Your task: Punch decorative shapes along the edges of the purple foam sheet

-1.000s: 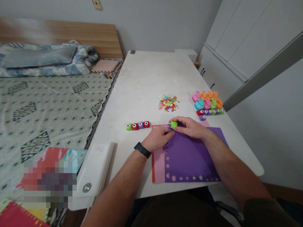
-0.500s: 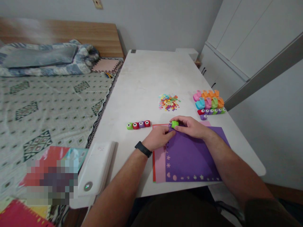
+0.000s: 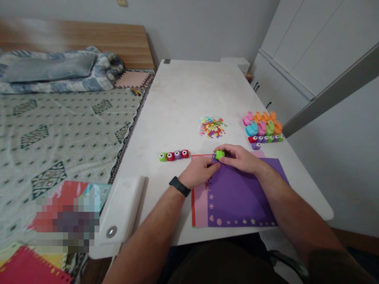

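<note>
A purple sheet (image 3: 245, 193) with shapes punched along its left and bottom edges lies over a pink sheet (image 3: 201, 205) and a red one. At its top left corner sits a small green craft punch (image 3: 219, 154). My right hand (image 3: 237, 157) is closed around this punch with thumb and fingers. My left hand (image 3: 201, 171), with a black band on the wrist, pinches the left edge of the purple sheet just below the punch. Its fingertips are partly hidden by the paper.
Beyond the sheets lies a pile of colourful paper cutouts (image 3: 212, 127). Several small punches (image 3: 174, 155) stand in a row left of the sheets; larger punches (image 3: 260, 128) stand at the right. A white device (image 3: 121, 213) lies at the left table edge, beside a bed (image 3: 74, 126).
Both hands keep their hold on the punch and the sheet. The whole view has shifted slightly; nothing on the table has visibly moved.
</note>
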Available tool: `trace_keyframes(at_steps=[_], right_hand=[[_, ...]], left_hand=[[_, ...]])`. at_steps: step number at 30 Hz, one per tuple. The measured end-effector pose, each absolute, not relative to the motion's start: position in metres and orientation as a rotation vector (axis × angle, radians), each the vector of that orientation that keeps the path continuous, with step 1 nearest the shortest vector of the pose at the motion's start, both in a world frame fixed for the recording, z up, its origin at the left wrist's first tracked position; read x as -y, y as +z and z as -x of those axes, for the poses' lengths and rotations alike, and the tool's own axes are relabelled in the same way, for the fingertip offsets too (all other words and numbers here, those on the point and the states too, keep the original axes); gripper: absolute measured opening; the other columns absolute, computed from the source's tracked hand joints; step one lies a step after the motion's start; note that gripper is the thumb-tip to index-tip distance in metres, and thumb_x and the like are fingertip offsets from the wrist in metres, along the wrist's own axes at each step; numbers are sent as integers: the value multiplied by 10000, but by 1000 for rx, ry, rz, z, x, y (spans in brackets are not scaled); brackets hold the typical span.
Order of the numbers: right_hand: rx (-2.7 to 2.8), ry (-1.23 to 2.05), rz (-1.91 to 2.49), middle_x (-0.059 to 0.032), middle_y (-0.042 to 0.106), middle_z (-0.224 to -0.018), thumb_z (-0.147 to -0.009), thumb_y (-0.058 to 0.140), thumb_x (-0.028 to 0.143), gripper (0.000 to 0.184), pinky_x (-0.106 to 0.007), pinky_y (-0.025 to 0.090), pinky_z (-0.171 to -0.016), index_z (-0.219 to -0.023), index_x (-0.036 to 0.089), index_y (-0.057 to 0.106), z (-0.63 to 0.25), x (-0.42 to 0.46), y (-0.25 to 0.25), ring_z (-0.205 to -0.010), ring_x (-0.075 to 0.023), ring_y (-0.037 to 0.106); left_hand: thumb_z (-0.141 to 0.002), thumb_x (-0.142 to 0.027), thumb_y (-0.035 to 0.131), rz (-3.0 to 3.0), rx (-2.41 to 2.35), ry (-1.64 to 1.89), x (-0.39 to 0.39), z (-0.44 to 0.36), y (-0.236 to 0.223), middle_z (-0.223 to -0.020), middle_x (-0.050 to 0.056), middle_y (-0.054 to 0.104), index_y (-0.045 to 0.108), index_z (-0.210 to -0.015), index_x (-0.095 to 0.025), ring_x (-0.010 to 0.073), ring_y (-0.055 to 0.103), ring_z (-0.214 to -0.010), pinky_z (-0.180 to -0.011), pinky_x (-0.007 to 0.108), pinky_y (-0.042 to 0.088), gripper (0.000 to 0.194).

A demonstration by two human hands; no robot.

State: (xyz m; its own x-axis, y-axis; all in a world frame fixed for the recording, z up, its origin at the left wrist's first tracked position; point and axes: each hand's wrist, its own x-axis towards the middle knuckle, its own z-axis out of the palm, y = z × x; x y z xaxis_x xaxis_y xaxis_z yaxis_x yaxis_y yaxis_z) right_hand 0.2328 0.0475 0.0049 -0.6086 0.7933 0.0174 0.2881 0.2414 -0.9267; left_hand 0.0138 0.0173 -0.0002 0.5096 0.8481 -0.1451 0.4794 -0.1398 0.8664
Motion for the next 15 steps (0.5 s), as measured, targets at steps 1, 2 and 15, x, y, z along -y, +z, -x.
trace_keyframes(at_steps=[1, 2, 15], right_hand=[[2026, 1357, 985, -79, 698, -1175, -938, 661, 361, 357, -398, 496, -1001, -1256, 200, 652, -233, -47, 5, -1071, -234, 645], [2025, 1359, 983, -80, 697, -1175, -939, 661, 360, 358, -397, 496, -1001, -1258, 199, 651, -232, -47, 5, -1073, -235, 644], [2033, 1327, 980, -74, 704, -1148, -932, 668, 352, 343, -387, 500, -980, -1234, 189, 661, -232, -47, 4, -1056, -233, 649]], left_hand=[[-956, -478, 504, -1787, -1108, 482, -17, -14, 0, -607, -25, 488, 581, -691, -170, 115, 430, -574, -530, 256, 281, 414], [-958, -477, 501, -1788, -1100, 486, -17, -14, 0, -610, -25, 493, 584, -694, -169, 115, 433, -576, -530, 256, 281, 413], [-967, -477, 484, -1814, -1116, 458, -17, -13, 2, -601, -29, 481, 564, -686, -170, 110, 427, -571, -529, 257, 258, 423]])
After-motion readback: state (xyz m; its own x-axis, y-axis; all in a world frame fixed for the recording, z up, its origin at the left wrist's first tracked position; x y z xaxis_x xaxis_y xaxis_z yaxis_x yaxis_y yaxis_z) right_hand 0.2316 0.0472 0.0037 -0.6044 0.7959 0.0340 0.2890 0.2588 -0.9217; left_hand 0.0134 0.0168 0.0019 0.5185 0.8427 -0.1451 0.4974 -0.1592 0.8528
